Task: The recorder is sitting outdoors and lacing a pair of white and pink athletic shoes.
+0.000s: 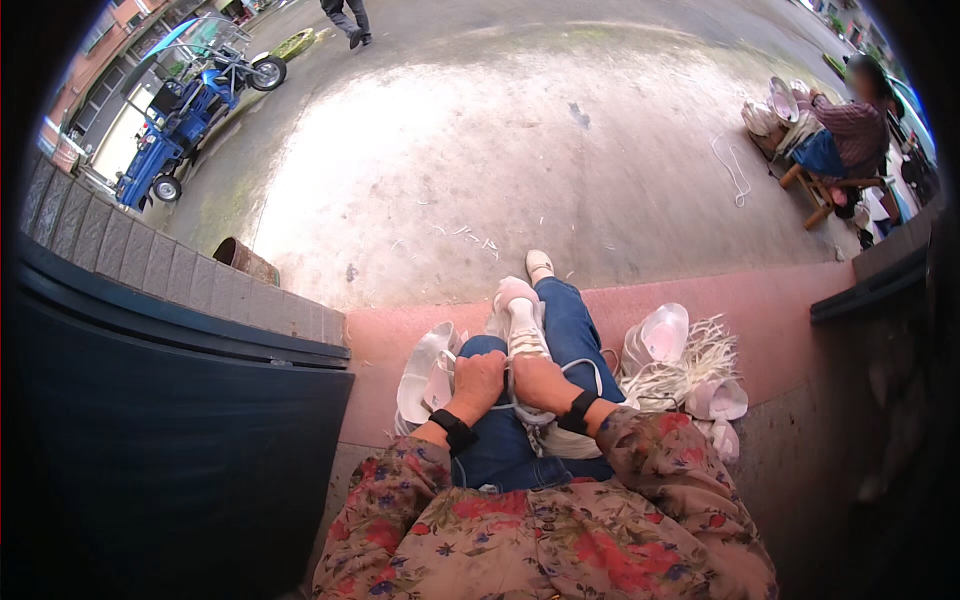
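Note:
A white shoe (524,325) with a pale pink toe lies over my lap, its laces crossing in rows down the front. Just below those rows my left hand (478,382) and my right hand (541,384) meet, both closed with knuckles up. A white shoelace (590,362) loops out beside my right hand, and a strand shows under my left; both hands appear to grip it, though the exact pinch is hidden. The near end of the shoe is partly covered by my hands.
White shoes (425,375) are stacked left of my legs. On my right lie more shoes (664,335) and a bundle of white laces (700,360). A dark door panel (180,420) stands left. Farther off are a bucket (246,260), a blue three-wheeler (185,120) and a seated person (855,135).

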Motion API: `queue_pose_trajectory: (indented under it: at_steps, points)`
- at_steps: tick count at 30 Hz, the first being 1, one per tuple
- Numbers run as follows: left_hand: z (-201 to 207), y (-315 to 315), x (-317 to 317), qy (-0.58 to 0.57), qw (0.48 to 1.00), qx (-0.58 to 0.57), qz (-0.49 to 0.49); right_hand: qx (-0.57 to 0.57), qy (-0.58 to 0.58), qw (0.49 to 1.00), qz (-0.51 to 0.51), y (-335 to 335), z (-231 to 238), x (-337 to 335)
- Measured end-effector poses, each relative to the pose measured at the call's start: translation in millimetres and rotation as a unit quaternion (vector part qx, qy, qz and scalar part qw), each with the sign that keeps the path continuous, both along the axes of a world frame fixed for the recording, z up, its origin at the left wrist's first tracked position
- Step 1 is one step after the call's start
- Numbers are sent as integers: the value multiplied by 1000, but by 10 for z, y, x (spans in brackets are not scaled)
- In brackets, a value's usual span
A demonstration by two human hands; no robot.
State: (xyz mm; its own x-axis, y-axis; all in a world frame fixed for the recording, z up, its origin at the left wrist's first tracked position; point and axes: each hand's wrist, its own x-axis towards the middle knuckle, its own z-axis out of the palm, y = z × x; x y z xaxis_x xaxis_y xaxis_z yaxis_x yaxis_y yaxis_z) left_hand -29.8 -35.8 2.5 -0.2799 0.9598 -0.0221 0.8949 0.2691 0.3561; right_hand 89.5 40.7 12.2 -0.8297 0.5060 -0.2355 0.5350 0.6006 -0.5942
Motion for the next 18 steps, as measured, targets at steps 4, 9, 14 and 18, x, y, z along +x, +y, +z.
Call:
queue_pose_trajectory:
  at_steps: [4, 9, 14, 18]
  points:
    - [160, -15, -29, 48, 999, 10, -21, 70, 30, 965, 250, 309, -246, 295]
    - [87, 51, -101, -90, 994, -42, 42, -640, 222, 718, -161, 653, 992, 519]
    - [-99, 197, -292, -377, 924, -24, 55, -624, 451, 633, -82, 874, 2150, 646]
    - [176, 282, -126, -347, 936, -30, 62, -540, 503, 674, -25, 835, 2386, 710]
